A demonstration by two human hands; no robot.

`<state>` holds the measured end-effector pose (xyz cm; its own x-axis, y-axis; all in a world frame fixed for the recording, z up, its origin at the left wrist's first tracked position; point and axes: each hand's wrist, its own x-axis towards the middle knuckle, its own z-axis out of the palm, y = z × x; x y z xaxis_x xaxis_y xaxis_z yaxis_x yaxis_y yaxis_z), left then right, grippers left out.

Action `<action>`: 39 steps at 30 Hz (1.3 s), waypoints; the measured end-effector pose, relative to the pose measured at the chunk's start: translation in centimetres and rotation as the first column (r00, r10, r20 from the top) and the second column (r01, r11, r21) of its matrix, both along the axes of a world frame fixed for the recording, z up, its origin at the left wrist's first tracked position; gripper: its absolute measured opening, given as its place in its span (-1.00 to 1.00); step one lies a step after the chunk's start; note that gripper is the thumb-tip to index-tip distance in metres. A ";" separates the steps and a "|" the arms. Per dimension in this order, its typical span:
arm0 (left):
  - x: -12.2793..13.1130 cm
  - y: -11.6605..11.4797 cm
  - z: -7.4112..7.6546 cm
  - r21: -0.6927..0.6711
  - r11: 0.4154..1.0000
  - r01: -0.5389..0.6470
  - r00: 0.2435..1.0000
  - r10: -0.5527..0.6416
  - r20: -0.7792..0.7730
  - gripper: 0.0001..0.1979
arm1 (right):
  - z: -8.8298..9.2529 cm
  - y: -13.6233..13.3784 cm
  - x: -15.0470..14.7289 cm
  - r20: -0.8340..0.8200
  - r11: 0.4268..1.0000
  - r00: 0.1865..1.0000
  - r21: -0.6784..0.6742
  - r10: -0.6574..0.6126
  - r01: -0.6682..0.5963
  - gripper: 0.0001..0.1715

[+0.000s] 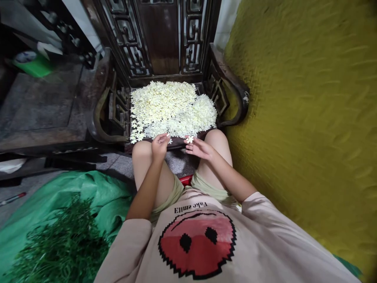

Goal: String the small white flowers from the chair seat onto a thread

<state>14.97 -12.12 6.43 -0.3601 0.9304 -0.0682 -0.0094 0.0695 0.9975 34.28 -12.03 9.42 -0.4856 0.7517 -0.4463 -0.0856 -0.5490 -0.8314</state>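
Observation:
A broad heap of small white flowers covers the seat of a dark carved wooden chair in front of me. At the near edge of the heap, above my left knee, my left hand is closed in a pinch, with a small white blossom at its fingertips. Across the gap between my knees, my right hand holds a white flower between thumb and forefinger, its other fingers loosely stretched out. The two hands are apart, palms partly turned toward each other.
Curved armrests flank the seat. To the left stands a dark wooden table with a roll of green tape. Below it, green leafy sprigs lie on a green sheet. A yellow textured surface rises at the right.

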 end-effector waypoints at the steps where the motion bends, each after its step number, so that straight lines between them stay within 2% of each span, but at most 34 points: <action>1: 0.1 0.2 0.0 -0.009 1.000 0.018 1.000 -0.018 0.022 -0.69 | 0.4 -0.1 0.2 -0.015 1.000 1.000 0.001 0.003 -0.003 -0.56; 5: 0.4 0.7 0.0 -0.094 0.990 0.107 0.978 -0.088 0.188 -0.64 | 0.7 0.8 -0.2 -0.112 0.998 0.992 -0.027 0.052 -0.055 -0.57; 9: -0.1 0.5 -0.2 -0.141 0.978 0.154 0.937 -0.099 0.335 -0.58 | -0.6 2.6 -1.4 -0.206 0.987 0.975 -0.117 0.088 -0.114 -0.67; 11: -0.4 0.2 -0.4 -0.132 0.979 0.153 0.942 -0.105 0.319 -0.58 | -1.6 3.3 -1.8 -0.245 0.972 0.964 -0.180 0.103 -0.150 -0.74; 15: -0.6 0.3 -1.2 -0.145 0.977 0.156 0.975 -0.128 0.182 -0.59 | -3.9 3.9 -1.9 -0.234 0.925 0.969 -0.344 0.082 -0.162 -0.89; 19: 0.1 0.9 -2.7 -0.171 0.967 0.187 0.981 -0.173 0.093 -0.62 | -5.7 3.5 -1.9 -0.237 0.896 0.970 -0.440 -0.052 -0.060 -0.89; 22: 1.1 1.2 -3.7 -0.174 0.951 0.257 0.966 -0.247 0.077 -0.64 | -6.2 3.1 -2.1 -0.295 0.883 0.948 -0.467 -0.117 -0.037 -0.86; 24: 1.6 1.2 -4.0 -0.177 0.938 0.297 0.954 -0.286 0.088 -0.64 | -6.1 2.8 -2.2 -0.318 0.887 0.943 -0.457 -0.100 -0.061 -0.87; 26: 1.8 0.9 -4.2 -0.186 0.928 0.324 0.945 -0.308 0.110 -0.63 | -5.9 2.7 -2.5 -0.310 0.908 0.948 -0.413 -0.073 -0.065 -0.78; 30: 1.7 0.5 -4.4 -0.194 0.930 0.313 0.947 -0.291 0.133 -0.63 | -6.0 2.6 -2.9 -0.212 0.956 0.974 -0.294 -0.074 0.008 -0.64; 34: 1.7 0.4 -4.6 -0.175 0.933 0.313 0.946 -0.289 0.148 -0.64 | -6.4 2.6 -3.2 -0.169 0.966 0.979 -0.248 -0.110 0.066 -0.57; 39: 2.2 0.4 -4.2 -0.132 0.942 0.309 0.951 -0.303 0.068 -0.69 | -6.3 2.7 -2.9 -0.164 0.979 0.978 -0.179 -0.131 0.101 -0.51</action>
